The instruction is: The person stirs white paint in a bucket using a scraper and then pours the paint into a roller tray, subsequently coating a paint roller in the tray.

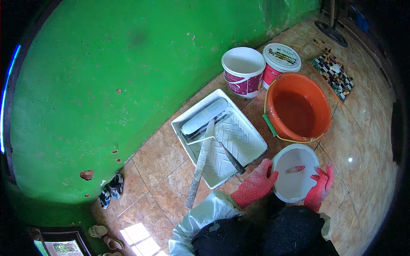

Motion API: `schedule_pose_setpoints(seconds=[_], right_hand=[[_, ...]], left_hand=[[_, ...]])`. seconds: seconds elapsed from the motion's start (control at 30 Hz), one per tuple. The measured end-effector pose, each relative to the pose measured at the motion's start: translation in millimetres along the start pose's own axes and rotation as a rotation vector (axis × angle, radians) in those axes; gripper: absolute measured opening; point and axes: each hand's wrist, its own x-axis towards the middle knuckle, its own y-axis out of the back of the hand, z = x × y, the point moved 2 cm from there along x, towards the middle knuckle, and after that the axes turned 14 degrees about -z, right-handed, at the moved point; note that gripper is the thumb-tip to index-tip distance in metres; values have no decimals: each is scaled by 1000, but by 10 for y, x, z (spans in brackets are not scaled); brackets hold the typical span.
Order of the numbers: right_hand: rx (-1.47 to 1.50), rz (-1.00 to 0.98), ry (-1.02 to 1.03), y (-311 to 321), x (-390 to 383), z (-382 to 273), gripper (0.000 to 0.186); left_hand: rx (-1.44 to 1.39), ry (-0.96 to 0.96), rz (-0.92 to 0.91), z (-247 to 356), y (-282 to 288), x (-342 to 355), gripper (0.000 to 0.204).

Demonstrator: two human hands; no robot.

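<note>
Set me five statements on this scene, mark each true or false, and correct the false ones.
1. A paint roller lies in the white tray. True.
2. Both of the person's hands are bare. False: the left hand and right hand wear red gloves.
3. The orange bucket stands inside the tray. False: the orange bucket stands beside it on the tiled floor.
4. An open white tub is between the two hands. True.
5. The wall is plain blue. False: the wall is green, with chipped spots.
</note>
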Motion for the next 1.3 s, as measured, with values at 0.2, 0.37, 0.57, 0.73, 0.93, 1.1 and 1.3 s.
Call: schedule_pose_setpoints(seconds=[0.2, 0.37, 0.57, 0.73, 0.93, 1.1, 1.3], right_hand=[[-31, 9, 34, 16, 0, 28, 41], [-33, 14, 9, -50, -16, -68, 41], [-8, 24, 22, 13, 1, 35, 42], [-2, 13, 7, 24, 6, 26, 42], [-22, 3, -35, -46, -14, -43, 41], [50, -6, 162, 248, 21, 231, 38], [0, 6, 147, 140, 36, 231, 39]], left_hand=[[35, -18, 10, 29, 15, 5, 32], [20, -11, 13, 13, 18, 2, 31], [65, -14, 28, 62, 36, -7, 31], [39, 5, 16, 66, 31, -6, 31], [7, -21, 23, -42, 4, 13, 31], [52, -17, -2, 94, 12, 7, 32], [31, -14, 26, 40, 21, -8, 32]])
